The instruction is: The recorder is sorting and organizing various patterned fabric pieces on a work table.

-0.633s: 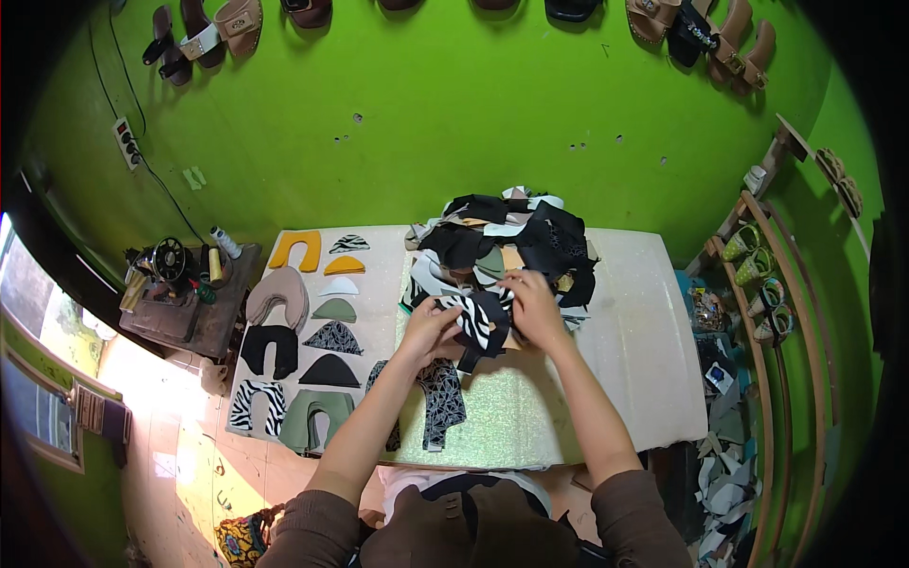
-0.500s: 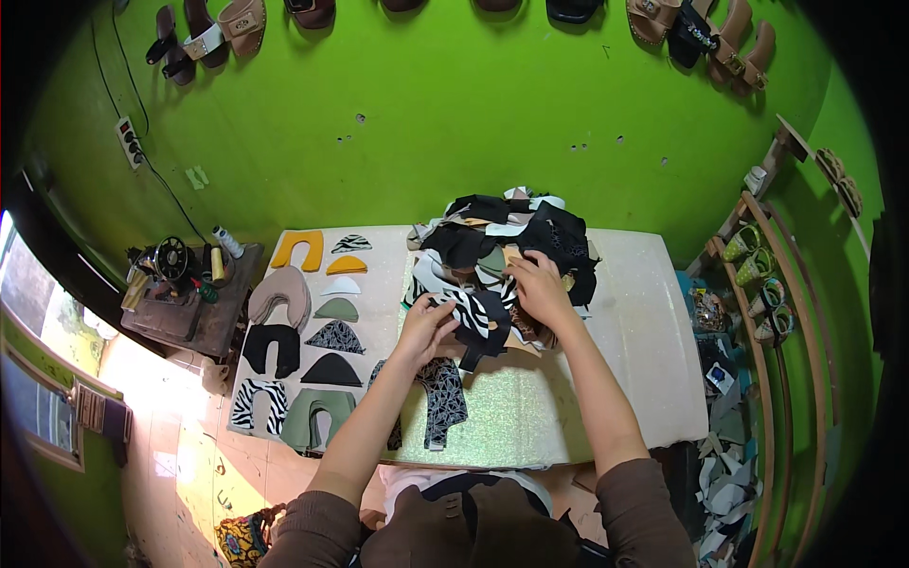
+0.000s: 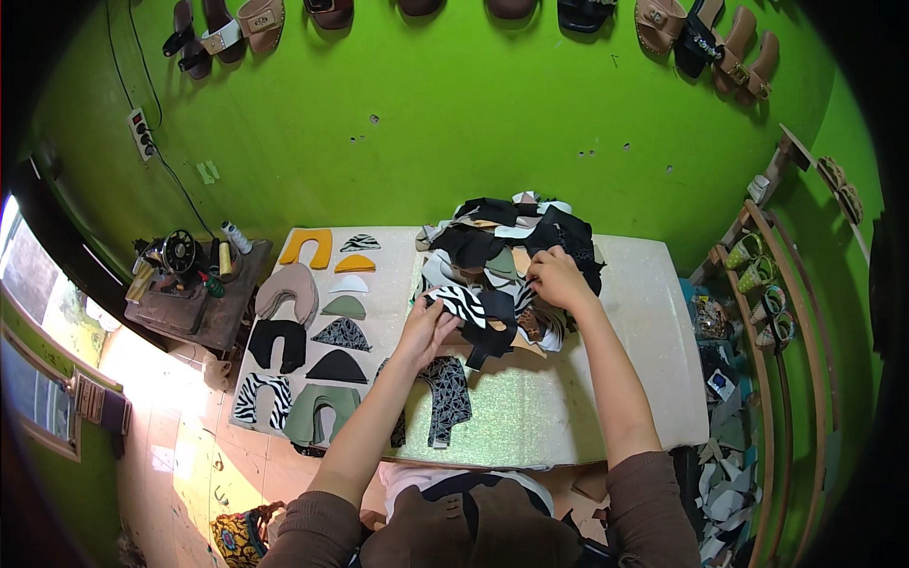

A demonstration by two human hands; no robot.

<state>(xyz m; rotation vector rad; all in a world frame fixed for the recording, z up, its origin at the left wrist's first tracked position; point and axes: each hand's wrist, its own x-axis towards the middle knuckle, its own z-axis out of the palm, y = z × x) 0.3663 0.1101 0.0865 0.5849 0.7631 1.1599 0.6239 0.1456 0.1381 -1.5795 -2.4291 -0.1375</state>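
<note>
A heap of cut material pieces (image 3: 471,248), in black, white, olive, tan and zebra print, lies at the far middle of the table. My left hand (image 3: 426,331) pinches a zebra-print piece (image 3: 458,303) at the heap's near left edge. Black scraps (image 3: 494,331) lie against that piece on its right. On the heap's right side my right hand (image 3: 561,277) has its fingers closed and pointing down among the pieces; what they grip is hidden. A black-and-grey patterned U-shaped piece (image 3: 449,402) lies nearer me, partly covered by my left forearm.
Left on the table (image 3: 653,379), U-shaped pieces (image 3: 277,346) and half-round pieces (image 3: 336,369) lie in two columns. A sewing machine (image 3: 180,251) stands on a small table at the left. A wooden rack (image 3: 757,379) with sandals and piled scraps (image 3: 727,473) are at the right.
My right hand has shifted slightly right and down within the heap. My left hand keeps hold of the zebra-print piece. The whole view has shifted a little.
</note>
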